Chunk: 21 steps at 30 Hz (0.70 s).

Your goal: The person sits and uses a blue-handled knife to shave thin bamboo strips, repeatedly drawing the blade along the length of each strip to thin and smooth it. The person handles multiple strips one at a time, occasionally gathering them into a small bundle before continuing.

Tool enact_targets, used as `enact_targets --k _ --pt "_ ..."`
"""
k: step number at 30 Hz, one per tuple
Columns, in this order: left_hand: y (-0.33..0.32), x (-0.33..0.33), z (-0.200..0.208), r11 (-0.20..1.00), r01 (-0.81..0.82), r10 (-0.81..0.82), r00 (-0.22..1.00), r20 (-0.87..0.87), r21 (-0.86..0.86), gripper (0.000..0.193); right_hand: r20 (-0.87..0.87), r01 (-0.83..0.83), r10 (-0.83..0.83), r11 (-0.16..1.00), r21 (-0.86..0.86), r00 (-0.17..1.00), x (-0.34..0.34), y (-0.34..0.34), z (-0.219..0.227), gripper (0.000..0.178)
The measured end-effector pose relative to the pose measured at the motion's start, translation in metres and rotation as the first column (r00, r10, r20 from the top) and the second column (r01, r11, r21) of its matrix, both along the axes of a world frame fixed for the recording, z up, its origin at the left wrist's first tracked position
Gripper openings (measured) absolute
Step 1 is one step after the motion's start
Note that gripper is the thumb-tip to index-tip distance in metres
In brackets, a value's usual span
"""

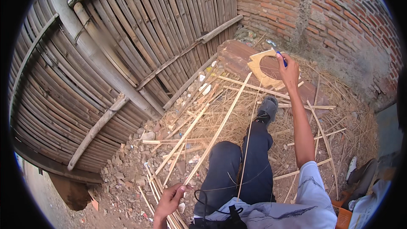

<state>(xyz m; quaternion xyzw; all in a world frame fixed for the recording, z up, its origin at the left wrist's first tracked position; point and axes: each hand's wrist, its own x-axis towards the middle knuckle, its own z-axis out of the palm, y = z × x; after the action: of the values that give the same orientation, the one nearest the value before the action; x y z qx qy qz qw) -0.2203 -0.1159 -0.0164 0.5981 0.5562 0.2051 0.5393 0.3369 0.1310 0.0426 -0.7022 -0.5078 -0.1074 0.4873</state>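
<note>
My left hand, low at the left of my lap, pinches the near end of a long pale bamboo strip. The strip slants away up to the right, its far end by a yellowish board with a large round hole. Above that board my right hand is closed round a blue-handled knife, its grey tip pointing up and left. A thinner strip lies across my leg.
Several cut strips are strewn over straw and rubble, with a bundle beside my left hand. A brown wooden plank lies beneath the holed board. A bamboo wall stands left, a brick wall behind. Another person's leg shows at right.
</note>
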Motion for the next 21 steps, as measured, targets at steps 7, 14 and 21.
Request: enact_targets --k 7,14,21 --pt "0.023 0.007 -0.013 0.927 -0.308 0.334 0.937 -0.099 0.213 0.033 -0.014 -0.260 0.260 0.964 -0.056 0.966 -0.086 -0.039 0.008 0.038" --pt "0.061 0.092 0.014 0.975 -0.162 0.111 0.950 0.293 0.154 0.035 0.076 -0.723 0.722 0.690 -0.010 0.688 -0.211 -0.136 -0.034 0.029" --pt "0.064 0.115 0.026 0.989 -0.067 0.021 0.945 0.325 0.131 0.041 0.084 -0.732 0.729 0.681 0.004 0.679 -0.217 -0.154 -0.041 0.026"
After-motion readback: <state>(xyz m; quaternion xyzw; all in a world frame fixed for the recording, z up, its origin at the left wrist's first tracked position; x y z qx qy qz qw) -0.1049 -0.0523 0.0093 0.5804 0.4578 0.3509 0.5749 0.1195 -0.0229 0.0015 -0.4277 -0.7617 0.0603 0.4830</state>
